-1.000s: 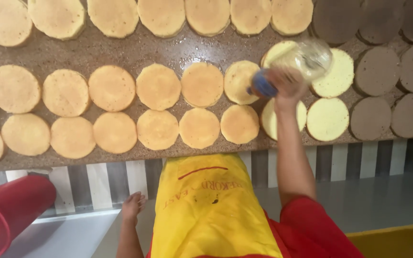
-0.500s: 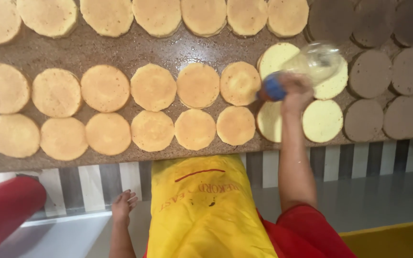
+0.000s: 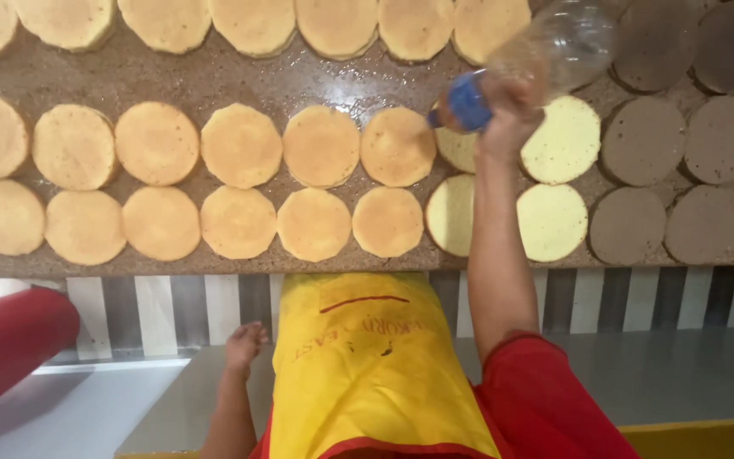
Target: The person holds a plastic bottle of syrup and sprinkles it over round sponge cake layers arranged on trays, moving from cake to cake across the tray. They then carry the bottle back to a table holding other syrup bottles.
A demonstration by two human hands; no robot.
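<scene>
A speckled brown stone counter [image 3: 239, 83] carries rows of round sponge cake layers. My left hand [image 3: 246, 342] hangs slack below its near edge, fingers loosely curled on nothing. My right hand [image 3: 503, 127] has drifted leftward, fingers wrapped around a clear plastic bottle [image 3: 545, 59], blue cap tipped over a pale yellow layer [image 3: 459, 146]; golden rounds [image 3: 319, 146] glisten beside it.

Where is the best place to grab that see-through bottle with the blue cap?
Probably around the narrow end just behind the blue cap, where the right hand grips it now. The clear bottle lies tipped on its side over the round cakes, its body wide and slick-looking. Coming from the counter's near edge, fingers can wrap the slimmer part.
</scene>
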